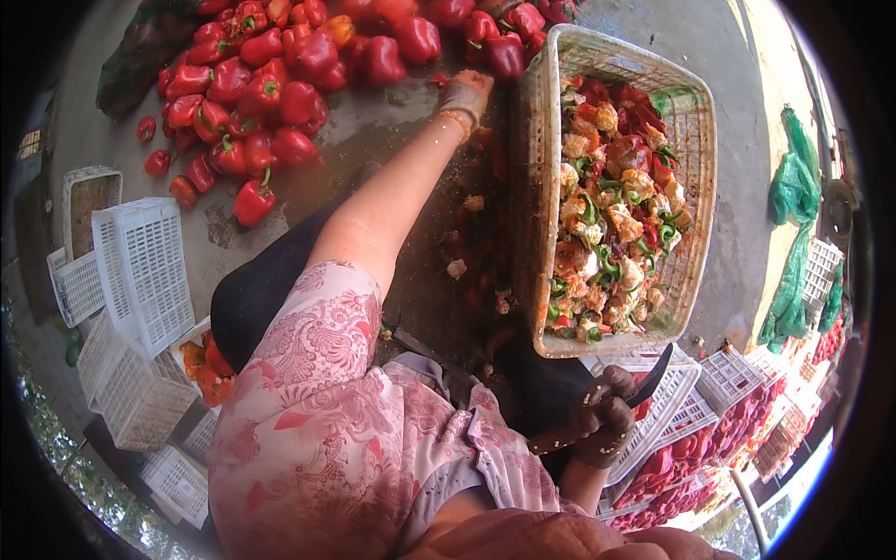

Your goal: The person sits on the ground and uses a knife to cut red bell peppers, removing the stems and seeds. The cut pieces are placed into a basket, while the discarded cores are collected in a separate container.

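Observation:
My left hand [465,98], in a light, stained glove, reaches out to the floor just below the pile of red bell peppers [308,56] and left of a plastic crate. Its fingers are blurred, and whether they hold anything is not clear. Near my lap on the right, my right hand [605,420], in a dark, wet glove with seeds on it, is closed around a knife [654,378] with a dark curved blade. Between the hands stands the dirty white crate [542,210], with pepper cores, green stems and red scraps [623,217] inside.
Stacked white crates [143,266] stand at the left, one container holding orange-red pepper pieces [208,367]. More crates with red peppers [700,448] line the lower right. Green netting [794,175] lies at the right. Loose cores [456,269] are scattered on the floor.

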Demonstrator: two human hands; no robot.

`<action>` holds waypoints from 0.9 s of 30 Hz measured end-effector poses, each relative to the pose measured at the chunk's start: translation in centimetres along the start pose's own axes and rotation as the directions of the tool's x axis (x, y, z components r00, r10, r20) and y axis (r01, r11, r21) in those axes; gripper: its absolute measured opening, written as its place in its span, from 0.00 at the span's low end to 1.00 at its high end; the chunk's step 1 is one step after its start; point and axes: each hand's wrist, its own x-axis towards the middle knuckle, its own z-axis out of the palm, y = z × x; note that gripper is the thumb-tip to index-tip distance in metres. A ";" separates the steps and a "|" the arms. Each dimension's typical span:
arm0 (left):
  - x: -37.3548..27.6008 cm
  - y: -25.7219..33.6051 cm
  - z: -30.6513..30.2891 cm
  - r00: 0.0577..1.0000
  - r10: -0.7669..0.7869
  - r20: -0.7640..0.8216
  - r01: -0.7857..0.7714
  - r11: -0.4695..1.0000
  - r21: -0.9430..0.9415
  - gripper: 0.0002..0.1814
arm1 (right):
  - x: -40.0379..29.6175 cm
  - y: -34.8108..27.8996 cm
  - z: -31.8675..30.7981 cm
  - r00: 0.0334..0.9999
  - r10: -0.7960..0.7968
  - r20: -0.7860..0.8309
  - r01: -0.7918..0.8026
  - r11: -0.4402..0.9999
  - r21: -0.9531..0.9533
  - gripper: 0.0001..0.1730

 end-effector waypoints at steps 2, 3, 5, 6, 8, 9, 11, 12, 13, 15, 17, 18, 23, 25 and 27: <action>4.2 -3.2 2.6 0.993 -0.077 0.084 0.082 0.995 -0.052 0.20 | 1.0 1.6 -0.2 0.995 0.101 -0.023 -0.099 0.992 0.083 0.24; 5.7 -3.5 4.3 0.992 -0.059 0.112 0.063 0.998 -0.027 0.21 | 1.4 2.2 -0.4 0.990 0.124 -0.068 -0.119 0.990 0.081 0.24; 9.0 -4.5 6.7 0.997 -0.064 0.031 0.065 0.997 -0.033 0.25 | 2.7 2.0 -0.5 0.984 0.169 -0.056 -0.164 0.984 0.076 0.23; 11.4 -5.6 8.0 0.993 -0.090 -0.074 0.085 0.994 -0.064 0.28 | 3.4 1.7 -0.9 0.980 0.198 -0.030 -0.196 0.979 0.055 0.23; 12.9 -5.8 10.2 0.961 -0.189 -0.200 0.171 0.980 -0.106 0.33 | 4.6 1.7 -1.7 0.980 0.199 0.030 -0.197 0.979 -0.054 0.20; 12.8 -4.0 11.2 0.939 -0.264 -0.219 0.243 0.963 -0.120 0.35 | 5.4 2.0 -1.5 0.983 0.183 -0.012 -0.184 0.982 -0.045 0.20; 12.1 -0.8 11.3 0.921 -0.337 -0.195 0.323 0.941 -0.101 0.37 | 6.4 1.9 -0.7 0.985 0.158 -0.076 -0.161 0.986 -0.034 0.20; 11.6 0.3 10.6 0.928 -0.339 -0.157 0.331 0.941 -0.073 0.38 | 7.0 1.6 -0.5 0.985 0.167 -0.039 -0.169 0.984 -0.053 0.21; 11.3 0.8 10.1 0.932 -0.342 -0.119 0.339 0.940 -0.045 0.38 | 7.3 1.5 -0.4 0.982 0.170 -0.077 -0.173 0.984 -0.036 0.21; 11.4 -0.3 10.5 0.967 -0.233 -0.098 0.215 0.962 -0.170 0.33 | 7.4 1.4 -0.1 0.972 0.175 -0.156 -0.177 0.984 0.002 0.23; 11.1 -2.4 9.7 0.967 0.060 -0.246 -0.085 0.992 -0.093 0.28 | 7.5 1.0 0.2 0.971 0.164 -0.174 -0.171 0.985 -0.022 0.24; 12.0 -5.6 8.8 0.900 0.199 -0.388 -0.192 0.980 0.058 0.25 | 7.8 0.4 0.4 0.971 0.180 -0.160 -0.192 0.979 -0.065 0.24; 2.7 1.0 1.6 0.617 0.747 -0.245 -0.653 0.661 0.370 0.21 | 6.6 0.5 0.9 0.950 0.095 -0.297 -0.145 0.978 -0.149 0.24; -0.4 4.0 -2.1 0.487 0.853 -0.188 -0.745 0.518 0.421 0.18 | 6.4 -0.5 2.5 0.916 0.062 -0.397 -0.199 0.928 -0.314 0.22; -4.3 8.0 -5.7 0.387 0.910 -0.148 -0.777 0.409 0.478 0.13 | 6.0 -1.5 3.3 0.929 -0.026 -0.369 -0.157 0.875 -0.457 0.19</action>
